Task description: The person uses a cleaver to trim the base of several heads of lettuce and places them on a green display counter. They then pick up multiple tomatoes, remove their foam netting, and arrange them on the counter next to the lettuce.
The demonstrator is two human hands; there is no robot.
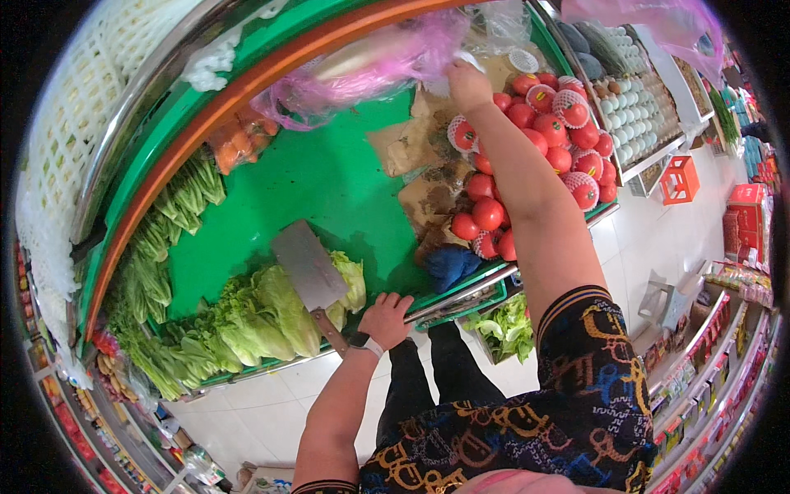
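Pink bag (pixel 366 72), long axis left-right, lies left of right hand (pixel 470 86); I can't tell that grip. Left hand (pixel 387 319) uncurled on near rim (pixel 440 308).

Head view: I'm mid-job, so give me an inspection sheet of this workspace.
Surface: green stand top, lettuce along the near edge, tomatoes at right.
Job's things: crumpled pink plastic bag at the far side; cleaver, blade partly over the lettuce.
Clutter: stained brown cardboard beside the tomatoes; blue bundle at the near edge.
Hands: left hand on the near edge, beside the cleaver's handle; right hand near the bag, fingers' grip unclear.
Cables: nothing seen.
Surroundings: eggs, orange stool, stocked shelves at right.
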